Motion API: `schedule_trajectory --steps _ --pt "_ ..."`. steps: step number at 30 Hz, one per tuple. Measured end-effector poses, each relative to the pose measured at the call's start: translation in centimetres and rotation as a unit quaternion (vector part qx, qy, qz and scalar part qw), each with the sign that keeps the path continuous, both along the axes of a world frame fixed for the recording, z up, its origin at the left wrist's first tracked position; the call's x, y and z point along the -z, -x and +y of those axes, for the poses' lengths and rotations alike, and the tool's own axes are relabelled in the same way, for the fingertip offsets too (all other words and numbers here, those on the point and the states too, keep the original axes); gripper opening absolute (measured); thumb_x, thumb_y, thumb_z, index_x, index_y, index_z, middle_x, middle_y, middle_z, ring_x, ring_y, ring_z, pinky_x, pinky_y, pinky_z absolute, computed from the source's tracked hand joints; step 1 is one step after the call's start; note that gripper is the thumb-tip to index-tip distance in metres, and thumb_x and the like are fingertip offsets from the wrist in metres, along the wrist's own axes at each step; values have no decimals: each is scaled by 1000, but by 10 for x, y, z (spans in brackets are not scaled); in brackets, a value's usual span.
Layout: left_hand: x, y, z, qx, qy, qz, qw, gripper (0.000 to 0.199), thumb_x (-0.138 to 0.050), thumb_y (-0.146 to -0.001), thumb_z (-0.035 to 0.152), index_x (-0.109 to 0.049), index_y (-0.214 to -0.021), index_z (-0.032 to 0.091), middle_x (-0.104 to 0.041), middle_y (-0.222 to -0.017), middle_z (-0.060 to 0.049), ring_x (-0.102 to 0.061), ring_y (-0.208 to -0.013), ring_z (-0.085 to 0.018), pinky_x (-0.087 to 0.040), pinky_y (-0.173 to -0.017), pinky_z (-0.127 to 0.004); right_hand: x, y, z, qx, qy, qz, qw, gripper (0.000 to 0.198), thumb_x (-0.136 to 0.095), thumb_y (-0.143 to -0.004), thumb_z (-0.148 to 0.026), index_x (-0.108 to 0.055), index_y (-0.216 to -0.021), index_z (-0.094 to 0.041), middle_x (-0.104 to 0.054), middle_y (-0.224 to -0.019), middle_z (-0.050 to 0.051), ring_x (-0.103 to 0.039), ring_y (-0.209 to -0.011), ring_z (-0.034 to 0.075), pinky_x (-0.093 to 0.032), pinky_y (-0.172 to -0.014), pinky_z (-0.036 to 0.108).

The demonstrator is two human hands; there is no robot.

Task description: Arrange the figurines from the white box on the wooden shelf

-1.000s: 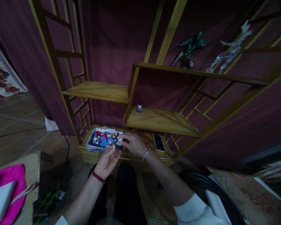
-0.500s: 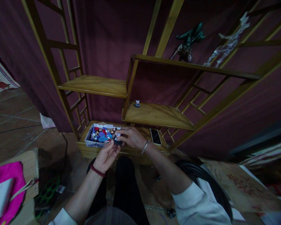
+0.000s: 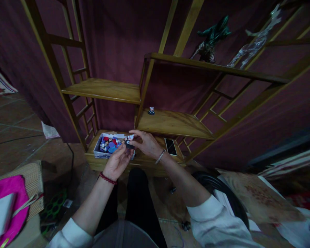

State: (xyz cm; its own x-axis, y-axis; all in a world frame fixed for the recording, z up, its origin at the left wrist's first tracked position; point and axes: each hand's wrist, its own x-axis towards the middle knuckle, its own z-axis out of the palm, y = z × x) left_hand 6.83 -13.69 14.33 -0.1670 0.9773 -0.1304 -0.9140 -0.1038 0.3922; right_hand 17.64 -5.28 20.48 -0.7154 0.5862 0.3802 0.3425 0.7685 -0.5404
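Note:
Between my hands, just above the front right of the box, is a small white figurine (image 3: 130, 137) on a dark round base (image 3: 129, 144). My left hand (image 3: 117, 159) pinches the base from the left with thumb and fingertips. My right hand (image 3: 146, 144) comes from the right, its thumb and fingers closed around the figurine. Below and to the left, an open box (image 3: 98, 154) holds a heap of small red, blue and white pieces. A similar little figurine (image 3: 151, 110) on a dark base stands on the middle shelf.
The wooden shelf unit (image 3: 103, 90) has stepped boards and lattice sides. A phone (image 3: 171, 147) lies on the low board right of my hands. Higher up stand a green statue (image 3: 213, 39) and a clear statue (image 3: 255, 43). A pink cloth (image 3: 12, 193) is at the lower left.
My hands have lifted the figurine slightly, and my right fingers have shifted around its top. The camera view has shifted a little.

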Motion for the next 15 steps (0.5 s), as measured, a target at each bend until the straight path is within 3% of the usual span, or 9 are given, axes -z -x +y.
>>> schedule_trajectory --steps 8,15 --pt "1 0 1 8 -29 24 999 11 -56 -75 10 -62 -84 14 -64 -93 -4 -57 -89 -11 -43 -87 -27 7 -5 1 3 41 68 997 32 -59 -74 -26 -55 -105 -21 -64 -93 3 -58 -87 13 -44 -79 27" --pt "0 -4 4 9 -16 35 999 14 -58 -72 7 -63 -81 15 -65 -84 -2 -59 -83 -10 -43 -87 -27 14 -11 1 11 16 69 997 23 -59 -74 -24 -60 -96 -19 -63 -88 3 -57 -81 14 -44 -75 26"
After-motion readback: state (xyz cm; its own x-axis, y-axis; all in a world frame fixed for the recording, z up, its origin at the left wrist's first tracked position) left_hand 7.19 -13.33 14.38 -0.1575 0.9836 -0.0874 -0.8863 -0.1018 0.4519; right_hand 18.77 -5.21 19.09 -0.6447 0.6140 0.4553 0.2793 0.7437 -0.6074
